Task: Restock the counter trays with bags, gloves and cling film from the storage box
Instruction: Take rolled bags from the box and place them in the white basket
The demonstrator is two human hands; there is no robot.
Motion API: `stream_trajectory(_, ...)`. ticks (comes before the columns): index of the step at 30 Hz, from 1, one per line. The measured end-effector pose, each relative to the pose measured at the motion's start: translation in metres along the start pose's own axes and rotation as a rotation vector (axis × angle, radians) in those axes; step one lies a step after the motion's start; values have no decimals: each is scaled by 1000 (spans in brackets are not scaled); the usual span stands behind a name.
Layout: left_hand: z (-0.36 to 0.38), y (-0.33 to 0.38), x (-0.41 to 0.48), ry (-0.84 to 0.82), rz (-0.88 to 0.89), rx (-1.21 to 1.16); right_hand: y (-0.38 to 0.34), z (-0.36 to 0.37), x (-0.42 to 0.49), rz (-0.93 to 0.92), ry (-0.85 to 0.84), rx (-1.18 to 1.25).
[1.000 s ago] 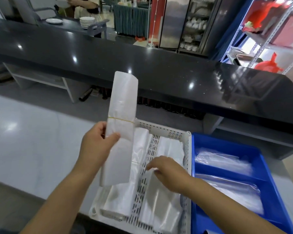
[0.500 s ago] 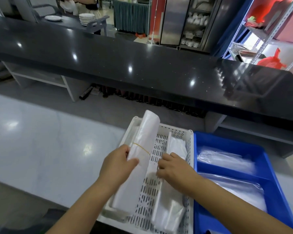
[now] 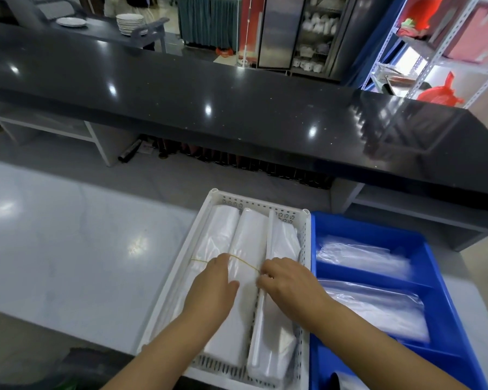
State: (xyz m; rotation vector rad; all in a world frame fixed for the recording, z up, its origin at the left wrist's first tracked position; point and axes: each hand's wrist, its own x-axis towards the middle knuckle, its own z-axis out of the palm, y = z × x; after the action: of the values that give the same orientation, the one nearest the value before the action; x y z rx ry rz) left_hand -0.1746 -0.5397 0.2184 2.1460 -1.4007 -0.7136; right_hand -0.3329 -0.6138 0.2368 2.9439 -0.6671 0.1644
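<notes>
Counter (image 3: 68, 249); left hand (image 3: 212, 285) on bags (image 3: 248, 237) (banded)

Bright, even indoor light falls from overhead: small white lamp reflections dot the glossy black counter (image 3: 237, 108), and softer glare patches sit on the pale tabletop (image 3: 68, 249). Shadows are faint. The wide lens bows straight lines, and the metal shelving (image 3: 434, 52) at the upper right is bent, smeared and overexposed. The left hand (image 3: 212, 288) and right hand (image 3: 288, 280) look slightly soft — motion blur.
</notes>
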Motion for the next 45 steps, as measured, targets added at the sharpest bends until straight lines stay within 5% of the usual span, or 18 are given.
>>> stream_trajectory(6, -3, -6, -6, 95, 168, 364, -5, 2, 1, 28, 3, 74)
stream_trajectory(13, 0, -23, -19, -122, 299, 479, 16, -1, -5, 75, -78, 30)
stream_trajectory(21, -5, -15, -32, -83, 224, 419, 20, -1, 4, -17, -74, 169)
stream_trajectory(30, -61, -45, -108, 392, -120, 184, -14, -1, 41, -247, -86, 318)
stream_trajectory(34, -76, -68, -151, 462, -230, 171, -54, -2, 36, -322, -170, 304)
stream_trajectory(45, -77, -75, -162, 355, -46, 99, -90, 1, 11, -137, -252, 216)
